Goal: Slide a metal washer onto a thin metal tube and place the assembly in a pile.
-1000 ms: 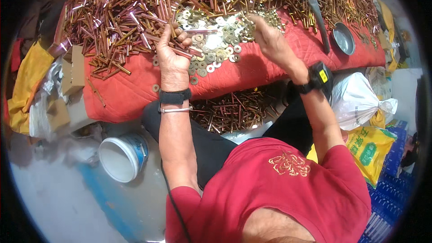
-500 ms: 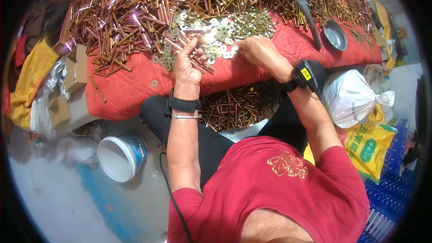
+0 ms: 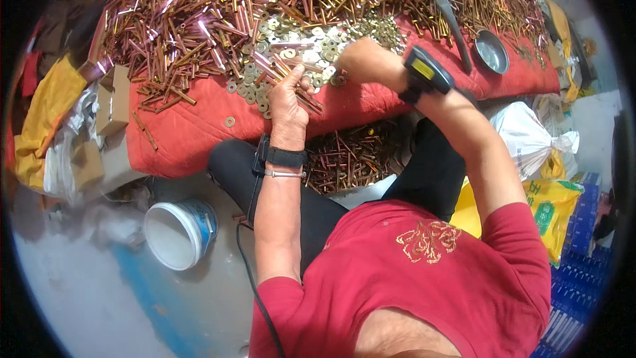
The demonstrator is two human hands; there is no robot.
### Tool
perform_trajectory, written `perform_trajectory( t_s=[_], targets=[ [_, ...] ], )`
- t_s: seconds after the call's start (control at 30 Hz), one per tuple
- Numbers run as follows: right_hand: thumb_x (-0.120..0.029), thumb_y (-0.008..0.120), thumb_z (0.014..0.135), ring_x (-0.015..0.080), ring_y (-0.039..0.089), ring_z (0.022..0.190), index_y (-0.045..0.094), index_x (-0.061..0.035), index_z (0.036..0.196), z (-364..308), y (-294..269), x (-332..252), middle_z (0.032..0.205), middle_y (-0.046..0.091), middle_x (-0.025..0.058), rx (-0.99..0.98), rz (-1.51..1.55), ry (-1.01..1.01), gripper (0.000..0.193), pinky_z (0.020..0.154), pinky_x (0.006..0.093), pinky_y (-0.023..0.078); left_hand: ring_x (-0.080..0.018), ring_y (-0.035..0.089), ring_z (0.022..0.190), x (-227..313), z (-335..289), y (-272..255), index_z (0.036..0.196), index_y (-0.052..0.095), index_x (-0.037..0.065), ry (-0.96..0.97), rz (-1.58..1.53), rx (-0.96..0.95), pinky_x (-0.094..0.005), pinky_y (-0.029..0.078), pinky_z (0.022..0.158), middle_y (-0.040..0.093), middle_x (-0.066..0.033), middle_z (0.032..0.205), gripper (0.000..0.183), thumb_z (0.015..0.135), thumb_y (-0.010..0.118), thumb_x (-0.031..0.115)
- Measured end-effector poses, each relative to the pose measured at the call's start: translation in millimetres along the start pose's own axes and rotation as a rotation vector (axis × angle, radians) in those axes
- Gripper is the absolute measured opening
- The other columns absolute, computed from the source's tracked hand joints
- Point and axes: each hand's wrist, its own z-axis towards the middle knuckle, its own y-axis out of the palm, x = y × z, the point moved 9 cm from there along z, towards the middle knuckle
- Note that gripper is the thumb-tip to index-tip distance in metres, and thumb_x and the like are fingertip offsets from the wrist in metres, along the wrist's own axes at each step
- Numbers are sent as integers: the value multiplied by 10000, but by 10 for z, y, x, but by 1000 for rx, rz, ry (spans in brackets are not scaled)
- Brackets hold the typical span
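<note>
My left hand (image 3: 289, 103) is closed around a small bundle of thin coppery metal tubes (image 3: 310, 102), their ends sticking out on both sides of the fingers. Flat metal washers (image 3: 250, 85) lie spread on a red quilted cloth (image 3: 199, 139) around and beyond this hand. To its right, my right hand (image 3: 372, 65) is curled just above the washers. Its fingertips are turned away and partly hidden, so I cannot make out what they hold. Small nut-like metal pieces (image 3: 381, 28) form a heap behind the right hand.
A wide pile of coppery tubes (image 3: 172, 20) covers the back. A dark-handled tool (image 3: 454, 30) and a metal bowl (image 3: 491, 52) lie at the right. More tubes (image 3: 344, 162) sit below the cloth's edge. A white bucket (image 3: 173, 235) stands on the floor at left.
My right hand has moved left toward the bundle, its wrist turning and its forearm lifting. My left hand with the tubes has shifted slightly right and nearer to me. Some washers near it have shifted.
</note>
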Motion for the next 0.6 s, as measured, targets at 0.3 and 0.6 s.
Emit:
perform_trajectory(
  t_s=[0.3, 0.6],
  targets=[
    [-110, 589, 848, 170, 591, 635, 635, -86, 1024, -600, 29, 228, 705, 615, 68, 437, 860, 191, 184, 564, 301, 462, -90, 512, 534, -81, -37, -51, 978, 576, 54, 11, -16, 55, -219, 427, 435, 606, -40, 745, 126, 859, 616, 61],
    [-66, 626, 830, 71, 541, 648, 632, -56, 1070, -600, -9, -78, 724, 633, 50, 616, 1136, 150, 241, 593, 263, 453, -87, 509, 544, -155, -86, 56, 1002, 573, 64, -71, -75, 10, -223, 421, 438, 612, -33, 783, 126, 881, 599, 90]
  ],
)
